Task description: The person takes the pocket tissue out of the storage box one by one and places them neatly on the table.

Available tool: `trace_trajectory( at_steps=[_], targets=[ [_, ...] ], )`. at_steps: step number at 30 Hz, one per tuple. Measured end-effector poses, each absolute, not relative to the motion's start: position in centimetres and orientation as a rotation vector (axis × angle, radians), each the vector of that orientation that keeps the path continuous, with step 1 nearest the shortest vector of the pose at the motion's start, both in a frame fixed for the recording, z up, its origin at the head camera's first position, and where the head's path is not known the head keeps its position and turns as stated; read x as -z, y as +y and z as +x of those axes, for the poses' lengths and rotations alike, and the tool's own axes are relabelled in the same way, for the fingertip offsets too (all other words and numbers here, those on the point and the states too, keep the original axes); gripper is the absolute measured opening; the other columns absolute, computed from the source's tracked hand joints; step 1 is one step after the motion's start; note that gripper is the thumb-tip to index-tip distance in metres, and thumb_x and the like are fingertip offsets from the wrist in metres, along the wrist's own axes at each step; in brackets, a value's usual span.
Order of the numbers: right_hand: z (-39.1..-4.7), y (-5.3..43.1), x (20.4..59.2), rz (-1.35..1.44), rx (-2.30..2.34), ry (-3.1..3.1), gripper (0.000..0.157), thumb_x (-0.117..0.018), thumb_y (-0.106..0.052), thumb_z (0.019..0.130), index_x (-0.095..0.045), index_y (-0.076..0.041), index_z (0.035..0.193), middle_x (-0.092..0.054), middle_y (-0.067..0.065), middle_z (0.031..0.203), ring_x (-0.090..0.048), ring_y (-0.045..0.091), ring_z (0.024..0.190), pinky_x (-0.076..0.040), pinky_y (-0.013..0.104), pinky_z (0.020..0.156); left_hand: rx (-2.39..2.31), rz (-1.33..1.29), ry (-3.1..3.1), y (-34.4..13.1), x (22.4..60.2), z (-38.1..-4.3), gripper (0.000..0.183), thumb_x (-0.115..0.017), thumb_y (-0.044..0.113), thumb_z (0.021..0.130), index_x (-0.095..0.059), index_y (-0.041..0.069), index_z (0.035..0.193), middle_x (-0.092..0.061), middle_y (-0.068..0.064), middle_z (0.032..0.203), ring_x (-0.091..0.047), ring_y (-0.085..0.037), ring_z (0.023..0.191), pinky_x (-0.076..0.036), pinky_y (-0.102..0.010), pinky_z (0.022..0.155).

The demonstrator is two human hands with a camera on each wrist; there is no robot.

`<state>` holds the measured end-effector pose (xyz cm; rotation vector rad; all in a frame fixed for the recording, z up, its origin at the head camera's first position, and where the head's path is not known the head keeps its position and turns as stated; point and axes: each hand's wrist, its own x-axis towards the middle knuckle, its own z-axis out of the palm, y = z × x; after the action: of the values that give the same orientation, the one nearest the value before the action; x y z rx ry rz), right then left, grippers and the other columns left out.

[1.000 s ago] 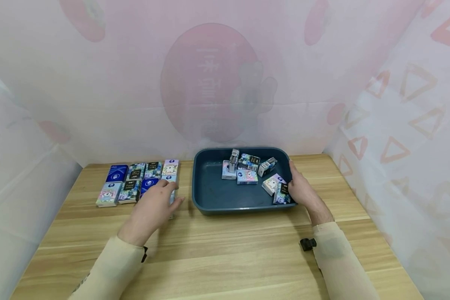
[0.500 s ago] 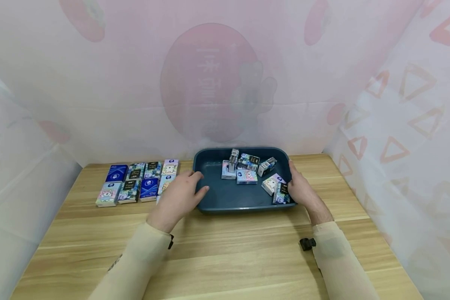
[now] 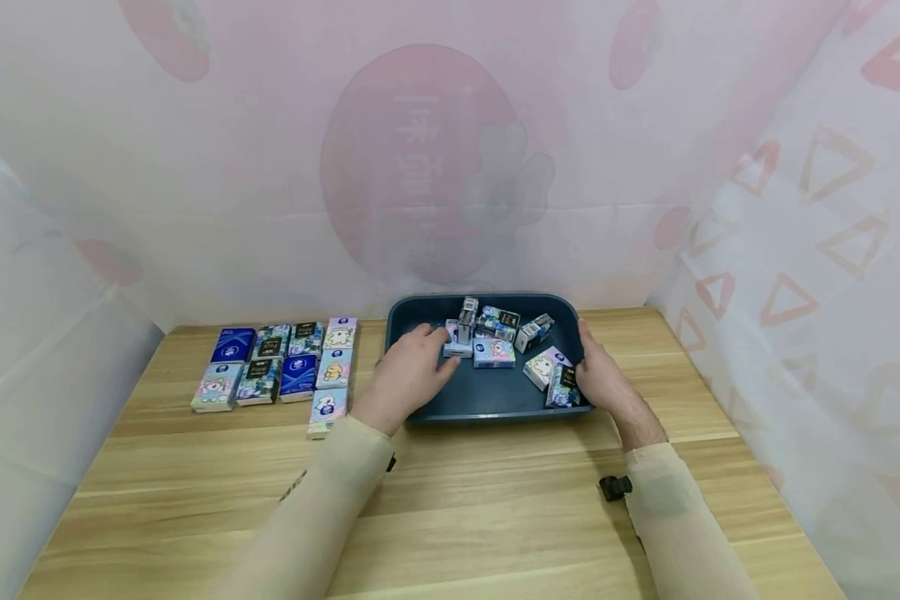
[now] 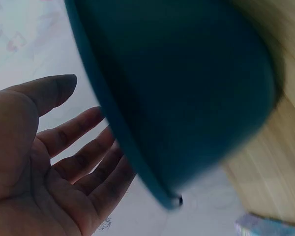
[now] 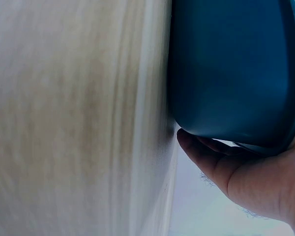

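Observation:
A dark teal plastic bin (image 3: 487, 404) stands on the table with several small tissue packs in it. My left hand (image 3: 408, 375) reaches over the bin's left rim, holding nothing, its fingertips close to a light blue tissue pack (image 3: 456, 351). In the left wrist view its fingers (image 4: 81, 162) are loosely spread beside the bin's rim. My right hand (image 3: 607, 385) rests against the bin's right end, fingers (image 5: 201, 152) along the outer wall. Close to it inside lie a dark floral pack (image 3: 564, 387) and a white cartoon pack (image 3: 543, 368).
Left of the bin, several tissue packs stand in neat columns on the wooden table (image 3: 457, 517), among them a dark blue pack (image 3: 232, 346) and, nearest the front, a light blue pack (image 3: 327, 412). A pale printed curtain (image 3: 270, 167) rises behind the table.
My left hand has left the front pack of the right-hand column on the table and moved rightward over the bin's left rim. The right hand has stayed at the bin's right end.

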<state>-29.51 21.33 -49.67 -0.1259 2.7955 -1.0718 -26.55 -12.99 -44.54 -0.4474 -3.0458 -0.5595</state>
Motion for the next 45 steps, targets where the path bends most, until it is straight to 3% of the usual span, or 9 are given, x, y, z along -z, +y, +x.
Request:
trace_trajectory(
  at_steps=[7, 13, 20, 27, 32, 35, 45],
  targets=[
    [-29.5, 21.3, 49.7, -0.124, 1.068, 2.799, 0.088, -0.037, 0.009, 0.11, 0.004, -0.001, 0.187, -0.013, 0.036, 0.192, -0.019, 0.057, 0.18, -0.018, 0.07, 0.148, 0.596, -0.464, -2.994, -10.9, 45.1, -28.1, 0.053, -0.075, 0.036, 0.117, -0.068, 0.007, 0.161, -0.073, -0.017, 0.157, -0.077, -0.032, 0.136, -0.066, -0.05, 0.12],
    [-29.5, 21.3, 49.6, -0.116, 1.07, 2.792, 0.089, -0.037, 0.009, 0.11, 0.005, -0.002, 0.187, -0.012, 0.036, 0.192, -0.019, 0.057, 0.18, -0.019, 0.071, 0.148, 0.581, -0.462, -2.964, -9.5, 46.0, -29.4, 0.058, -0.076, 0.035, 0.117, -0.063, 0.008, 0.167, -0.065, -0.019, 0.168, -0.07, -0.038, 0.148, -0.063, -0.054, 0.125],
    [-29.5, 21.4, 49.7, -0.112, 1.054, 2.798, 0.088, -0.038, 0.009, 0.11, 0.004, -0.002, 0.187, -0.015, 0.037, 0.191, -0.022, 0.057, 0.179, -0.022, 0.071, 0.147, 0.516, -0.426, -3.004, -8.1, 46.9, -30.7, 0.066, -0.075, 0.038, 0.117, -0.055, 0.016, 0.176, -0.044, -0.015, 0.189, -0.057, -0.041, 0.165, -0.059, -0.061, 0.129],
    [-29.5, 21.3, 49.7, -0.112, 1.069, 2.797, 0.088, -0.038, 0.009, 0.111, 0.004, -0.003, 0.187, -0.014, 0.036, 0.192, -0.02, 0.057, 0.179, -0.02, 0.072, 0.147, 0.532, -0.41, -3.063, -7.4, 47.1, -31.7, 0.067, -0.073, 0.04, 0.117, -0.053, 0.019, 0.178, -0.034, -0.013, 0.195, -0.055, -0.042, 0.169, -0.054, -0.063, 0.133],
    [-29.4, 21.3, 49.5, -0.117, 1.082, 2.792, 0.088, -0.038, 0.009, 0.111, 0.005, -0.003, 0.187, -0.012, 0.035, 0.193, -0.019, 0.057, 0.18, -0.02, 0.072, 0.147, 0.59, -0.388, -3.092, -7.1, 46.8, -32.1, 0.065, -0.073, 0.038, 0.118, -0.055, 0.015, 0.176, -0.032, -0.016, 0.195, -0.059, -0.041, 0.165, -0.056, -0.059, 0.132],
    [-29.4, 21.3, 49.5, -0.124, 1.086, 2.791, 0.088, -0.038, 0.009, 0.111, 0.005, -0.002, 0.187, -0.011, 0.034, 0.193, -0.018, 0.056, 0.18, -0.02, 0.072, 0.147, 0.637, -0.373, -3.096, -7.1, 46.5, -32.2, 0.062, -0.072, 0.036, 0.119, -0.057, 0.012, 0.174, -0.035, -0.019, 0.193, -0.061, -0.041, 0.164, -0.056, -0.058, 0.132],
    [-29.4, 21.3, 49.5, -0.122, 1.088, 2.789, 0.089, -0.038, 0.009, 0.111, 0.004, -0.002, 0.187, -0.013, 0.035, 0.193, -0.018, 0.058, 0.179, -0.019, 0.073, 0.147, 0.8, -0.292, -3.027, -7.5, 46.2, -32.3, 0.043, -0.072, 0.017, 0.118, -0.071, 0.008, 0.16, -0.066, -0.018, 0.169, -0.073, -0.034, 0.146, -0.063, -0.052, 0.125]
  ],
)
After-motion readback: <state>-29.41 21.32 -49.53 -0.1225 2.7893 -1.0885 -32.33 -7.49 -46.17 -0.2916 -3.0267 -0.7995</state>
